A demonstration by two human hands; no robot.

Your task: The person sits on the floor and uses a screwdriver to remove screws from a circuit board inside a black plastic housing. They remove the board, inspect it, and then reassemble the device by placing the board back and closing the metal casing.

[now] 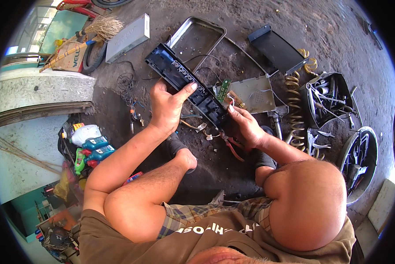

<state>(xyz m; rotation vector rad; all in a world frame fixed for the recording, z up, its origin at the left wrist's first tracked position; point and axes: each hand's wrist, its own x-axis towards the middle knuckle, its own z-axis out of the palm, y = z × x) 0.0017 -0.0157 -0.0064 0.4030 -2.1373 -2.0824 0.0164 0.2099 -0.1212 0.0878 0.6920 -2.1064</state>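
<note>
A long black plastic panel (pixel 166 64) with moulded ribs and slots is held slantwise before me, its far end up to the left. My left hand (pixel 169 102) is closed round its near long edge, with the thumb pressed on the inner face. At the lower right end my right hand (pixel 247 127) grips the panel with its thumb on top and fingers hidden beneath. Just beyond that end lie a green circuit board (pixel 224 90) and an open grey metal casing (pixel 260 93). Red-handled pliers (pixel 234 149) rest on the ground below my right hand.
A metal frame tray (pixel 225 31), a black cover (pixel 279 50) and a silver box (pixel 129 38) lie farther off. To the right are a coiled hose (pixel 293 101), a tool-filled container (pixel 312 101) and a round tray (pixel 373 163). Bottles (pixel 96 143) stand left.
</note>
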